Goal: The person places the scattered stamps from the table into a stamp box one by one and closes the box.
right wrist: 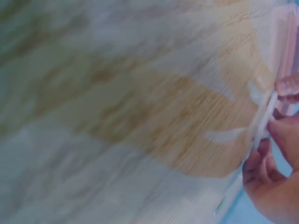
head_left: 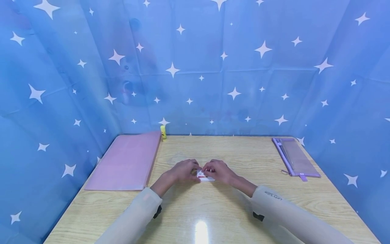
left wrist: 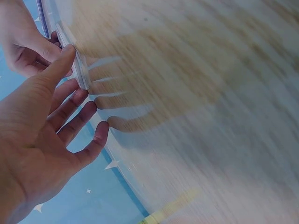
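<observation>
A small flat white pack with a red stripe lies low over the middle of the table between both hands. My left hand holds its left end, thumb on the top face and fingertips along the edge; its other fingers spread loosely in the left wrist view. From the opposite end my right hand pinches the pack, thumb and forefinger close together over its upper part. Seen side-on in the left wrist view, the pack is thin and layered. Fingers cover both of its ends.
A pink folder lies on the left of the wooden table. Behind its right corner stands a yellow glue stick. A purple-edged zip pouch lies at the right. A blue starred curtain surrounds the back and sides.
</observation>
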`<state>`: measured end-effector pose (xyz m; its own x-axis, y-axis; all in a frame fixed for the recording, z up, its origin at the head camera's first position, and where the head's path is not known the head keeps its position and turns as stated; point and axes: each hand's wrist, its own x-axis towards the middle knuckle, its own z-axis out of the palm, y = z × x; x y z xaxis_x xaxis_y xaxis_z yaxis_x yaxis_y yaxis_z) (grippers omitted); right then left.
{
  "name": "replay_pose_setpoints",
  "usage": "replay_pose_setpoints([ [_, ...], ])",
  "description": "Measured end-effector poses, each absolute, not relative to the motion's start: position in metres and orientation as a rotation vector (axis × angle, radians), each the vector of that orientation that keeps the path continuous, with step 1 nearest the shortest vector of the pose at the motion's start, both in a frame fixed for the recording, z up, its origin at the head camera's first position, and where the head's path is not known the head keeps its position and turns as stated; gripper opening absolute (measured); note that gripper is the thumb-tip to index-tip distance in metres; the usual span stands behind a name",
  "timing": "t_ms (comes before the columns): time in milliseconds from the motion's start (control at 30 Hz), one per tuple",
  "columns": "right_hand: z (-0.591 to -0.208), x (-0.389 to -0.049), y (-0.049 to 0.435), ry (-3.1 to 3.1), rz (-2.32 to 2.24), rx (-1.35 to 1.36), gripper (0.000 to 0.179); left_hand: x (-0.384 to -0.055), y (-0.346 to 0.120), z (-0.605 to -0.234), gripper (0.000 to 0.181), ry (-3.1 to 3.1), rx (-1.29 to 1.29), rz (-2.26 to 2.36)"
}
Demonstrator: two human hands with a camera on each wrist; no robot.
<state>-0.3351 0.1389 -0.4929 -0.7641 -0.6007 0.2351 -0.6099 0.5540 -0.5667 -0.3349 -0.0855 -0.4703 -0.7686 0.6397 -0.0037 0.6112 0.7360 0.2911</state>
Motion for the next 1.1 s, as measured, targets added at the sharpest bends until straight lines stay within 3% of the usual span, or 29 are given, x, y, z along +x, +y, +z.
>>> replay_pose_setpoints([
  [1100, -0.4847, -0.3331, 0.1422, -2.82, 0.999, 1.023, 0.012, -0.3359, -0.0836, -0.4736, 0.054, 2.837, 1.017, 0.421],
])
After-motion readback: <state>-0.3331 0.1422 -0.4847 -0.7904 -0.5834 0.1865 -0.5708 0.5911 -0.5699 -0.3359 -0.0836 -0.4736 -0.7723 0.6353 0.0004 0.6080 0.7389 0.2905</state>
